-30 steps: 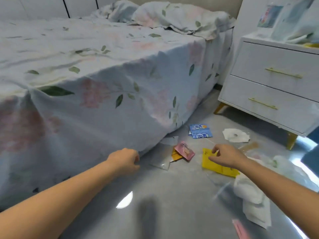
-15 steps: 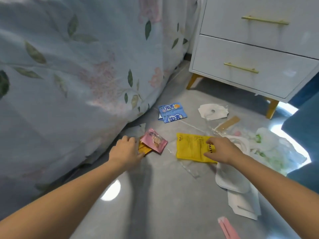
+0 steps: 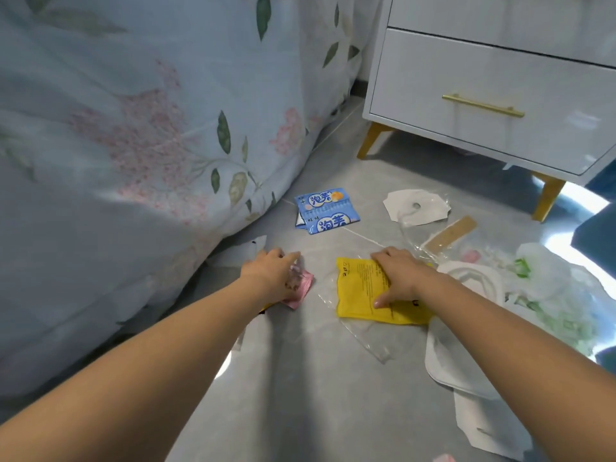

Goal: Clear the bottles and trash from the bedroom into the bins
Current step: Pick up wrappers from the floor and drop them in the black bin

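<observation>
Grey glossy floor (image 3: pixel 333 395) with bright patches of reflected light at near centre and far right. At left, a bed draped in a pale blue bedspread (image 3: pixel 133 145) printed with pink flowers and green leaves. At far right, a white nightstand (image 3: pixel 500 95) with brass drawer handle and tapered yellow legs.

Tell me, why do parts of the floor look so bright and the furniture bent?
Head view: window light glares off the glossy grey floor near the nightstand; the wide lens curves the edges; the arms cast soft shadows; the bedsheet looks slightly blurred.
</observation>
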Available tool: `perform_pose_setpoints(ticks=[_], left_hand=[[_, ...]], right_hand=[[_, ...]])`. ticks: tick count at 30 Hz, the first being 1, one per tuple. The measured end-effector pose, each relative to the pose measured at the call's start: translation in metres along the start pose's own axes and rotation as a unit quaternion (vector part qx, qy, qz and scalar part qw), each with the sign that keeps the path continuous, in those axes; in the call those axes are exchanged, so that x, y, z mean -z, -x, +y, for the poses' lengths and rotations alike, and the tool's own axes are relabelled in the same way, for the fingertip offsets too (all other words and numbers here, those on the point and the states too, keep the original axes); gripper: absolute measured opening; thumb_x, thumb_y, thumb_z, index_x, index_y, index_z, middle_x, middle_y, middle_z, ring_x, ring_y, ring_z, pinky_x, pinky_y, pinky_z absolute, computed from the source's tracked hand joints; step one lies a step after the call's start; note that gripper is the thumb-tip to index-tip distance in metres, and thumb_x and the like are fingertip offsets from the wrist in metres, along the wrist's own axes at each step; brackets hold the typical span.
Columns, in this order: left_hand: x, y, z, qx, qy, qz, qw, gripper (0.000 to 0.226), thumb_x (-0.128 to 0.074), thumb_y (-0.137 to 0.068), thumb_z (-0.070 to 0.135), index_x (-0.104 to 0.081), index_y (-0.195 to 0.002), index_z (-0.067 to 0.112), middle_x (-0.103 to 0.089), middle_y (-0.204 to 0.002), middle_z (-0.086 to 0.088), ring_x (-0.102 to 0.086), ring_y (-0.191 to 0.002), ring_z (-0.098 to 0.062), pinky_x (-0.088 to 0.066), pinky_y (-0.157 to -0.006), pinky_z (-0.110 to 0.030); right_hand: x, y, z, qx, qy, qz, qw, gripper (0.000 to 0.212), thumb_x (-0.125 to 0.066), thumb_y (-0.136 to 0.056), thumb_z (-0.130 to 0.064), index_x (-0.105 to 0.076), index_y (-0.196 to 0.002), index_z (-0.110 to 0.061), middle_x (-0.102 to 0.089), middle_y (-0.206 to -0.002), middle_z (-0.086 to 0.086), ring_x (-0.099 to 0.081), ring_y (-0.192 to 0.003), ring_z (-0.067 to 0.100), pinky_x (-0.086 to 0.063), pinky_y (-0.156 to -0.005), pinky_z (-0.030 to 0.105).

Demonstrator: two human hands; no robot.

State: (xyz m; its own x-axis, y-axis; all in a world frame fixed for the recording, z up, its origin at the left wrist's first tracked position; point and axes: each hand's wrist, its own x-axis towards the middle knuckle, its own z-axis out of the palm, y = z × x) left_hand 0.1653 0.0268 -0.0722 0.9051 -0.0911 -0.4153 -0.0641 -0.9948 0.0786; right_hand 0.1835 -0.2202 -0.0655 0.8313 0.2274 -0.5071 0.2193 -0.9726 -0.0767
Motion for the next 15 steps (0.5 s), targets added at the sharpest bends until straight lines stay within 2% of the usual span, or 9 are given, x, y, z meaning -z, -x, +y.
perform_pose_setpoints(ticks=[3, 6, 11, 13, 15], left_hand=[[-0.002, -0.004, 0.001, 0.026, 0.014, -0.007, 1.0, 0.075, -0.075, -0.07, 0.046, -0.043, -0.133, 0.018, -0.041, -0.133, -0.009, -0.041, -0.124, -0.032, -0.043, -0.101, -0.042], [0.005, -0.004, 0.002, 0.035, 0.042, -0.043, 0.998, 0.081, -0.084, -0.065, 0.037, -0.044, -0.13, 0.009, -0.044, -0.131, -0.014, -0.052, -0.117, -0.032, -0.045, -0.095, -0.034], [0.019, 0.001, 0.001, -0.021, -0.013, -0.085, 0.996, 0.056, -0.084, -0.068, 0.027, -0.065, -0.118, 0.012, -0.065, -0.118, -0.009, -0.062, -0.106, -0.026, -0.047, -0.077, -0.027], [0.026, 0.008, 0.001, -0.043, -0.012, -0.1, 0.994, 0.049, -0.084, -0.068, 0.027, -0.069, -0.112, 0.011, -0.069, -0.111, -0.009, -0.064, -0.096, -0.025, -0.045, -0.07, -0.025], [0.036, 0.017, 0.001, -0.066, -0.003, -0.099, 0.993, 0.044, -0.085, -0.067, 0.029, -0.071, -0.105, 0.012, -0.071, -0.104, -0.007, -0.062, -0.086, -0.022, -0.042, -0.068, -0.024]], right_hand=[[-0.001, -0.002, -0.003, -0.004, 0.014, -0.003, 1.0, 0.118, -0.086, -0.051, -0.053, -0.023, -0.146, -0.022, -0.03, -0.145, 0.004, -0.027, -0.136, 0.028, -0.036, -0.107, 0.045], [-0.002, -0.003, -0.01, -0.005, 0.016, -0.014, 1.0, 0.112, -0.088, -0.047, -0.053, -0.03, -0.138, -0.024, -0.039, -0.142, 0.002, -0.034, -0.133, 0.027, -0.034, -0.106, 0.046], [-0.001, 0.001, -0.021, 0.012, 0.092, -0.021, 0.995, 0.097, -0.085, -0.052, -0.055, -0.044, -0.132, -0.02, -0.033, -0.139, 0.004, -0.031, -0.132, 0.027, -0.034, -0.104, 0.045], [0.0, 0.002, -0.026, 0.03, 0.112, -0.011, 0.993, 0.087, -0.084, -0.053, -0.054, -0.051, -0.127, -0.022, -0.039, -0.136, 0.003, -0.038, -0.129, 0.026, -0.037, -0.101, 0.041], [0.0, 0.001, -0.029, 0.046, 0.088, 0.001, 0.995, 0.078, -0.084, -0.058, -0.05, -0.052, -0.124, -0.023, -0.051, -0.133, 0.002, -0.048, -0.125, 0.026, -0.04, -0.097, 0.036]])
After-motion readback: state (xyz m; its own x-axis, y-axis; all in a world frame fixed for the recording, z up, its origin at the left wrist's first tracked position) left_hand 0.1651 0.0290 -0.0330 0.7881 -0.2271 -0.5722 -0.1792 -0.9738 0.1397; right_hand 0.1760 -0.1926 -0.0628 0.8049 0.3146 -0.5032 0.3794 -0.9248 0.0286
